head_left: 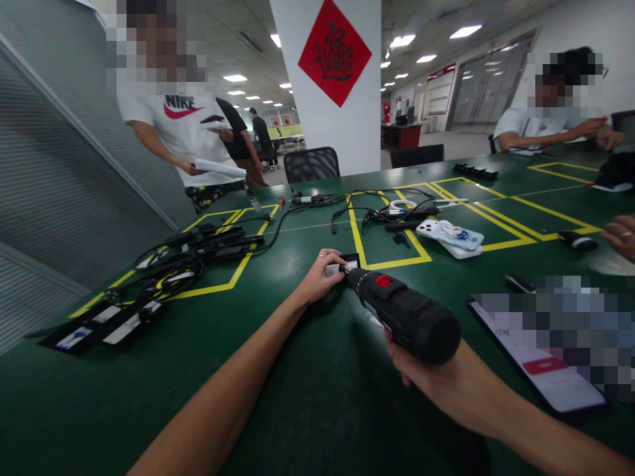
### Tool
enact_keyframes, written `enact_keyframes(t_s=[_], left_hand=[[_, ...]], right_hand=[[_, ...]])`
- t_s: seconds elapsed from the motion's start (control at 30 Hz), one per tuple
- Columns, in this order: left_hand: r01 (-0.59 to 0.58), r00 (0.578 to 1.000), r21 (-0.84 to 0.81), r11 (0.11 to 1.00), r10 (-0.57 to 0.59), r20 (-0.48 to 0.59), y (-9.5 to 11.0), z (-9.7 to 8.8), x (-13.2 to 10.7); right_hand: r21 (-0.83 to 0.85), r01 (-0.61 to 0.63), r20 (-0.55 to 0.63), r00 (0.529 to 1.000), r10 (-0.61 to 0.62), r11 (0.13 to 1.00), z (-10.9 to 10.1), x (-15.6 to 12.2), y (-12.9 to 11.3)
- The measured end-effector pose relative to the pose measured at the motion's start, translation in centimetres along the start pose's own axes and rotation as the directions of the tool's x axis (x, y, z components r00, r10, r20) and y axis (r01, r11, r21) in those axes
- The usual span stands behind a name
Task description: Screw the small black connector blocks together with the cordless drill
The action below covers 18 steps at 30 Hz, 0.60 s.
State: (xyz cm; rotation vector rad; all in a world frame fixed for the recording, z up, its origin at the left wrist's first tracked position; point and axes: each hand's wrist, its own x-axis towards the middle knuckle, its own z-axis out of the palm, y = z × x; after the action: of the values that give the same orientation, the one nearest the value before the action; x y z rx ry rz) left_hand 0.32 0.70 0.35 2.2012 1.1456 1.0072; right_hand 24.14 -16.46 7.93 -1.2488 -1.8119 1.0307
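My right hand (404, 357) is wrapped round the grip of a black cordless drill (401, 311) with a red switch on top. The drill points away from me, its chuck end beside my left hand (322, 276). The fingers of that hand are closed on a small black and silver part (351, 259), which is held down at the table. The drill tip meets or nearly meets this part; exact contact is too small to tell. The drill's handle is mostly hidden by its body and my hand.
Yellow tape outlines mark the green table (278, 370). Bundled black cables (198, 251) lie left. Farther off are more cables and a white roll of tape (401, 205). A patterned phone (451, 235) and a tablet (540, 363) lie right. People are left and right.
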Motion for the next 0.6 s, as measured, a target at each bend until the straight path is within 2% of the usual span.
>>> enact_keyframes(t_s=[0.13, 0.6], left_hand=[[-0.014, 1.000, 0.005, 1.000, 0.014, -0.005, -0.19, 0.05, -0.01], [-0.006, 1.000, 0.016, 1.000, 0.006, -0.013, -0.10, 0.05, 0.05]], right_hand=[[0.025, -0.051, 0.046, 0.998, 0.050, 0.998, -0.12, 0.02, -0.27], [0.020, -0.106, 0.039, 0.994, 0.106, 0.994, -0.15, -0.15, -0.39]])
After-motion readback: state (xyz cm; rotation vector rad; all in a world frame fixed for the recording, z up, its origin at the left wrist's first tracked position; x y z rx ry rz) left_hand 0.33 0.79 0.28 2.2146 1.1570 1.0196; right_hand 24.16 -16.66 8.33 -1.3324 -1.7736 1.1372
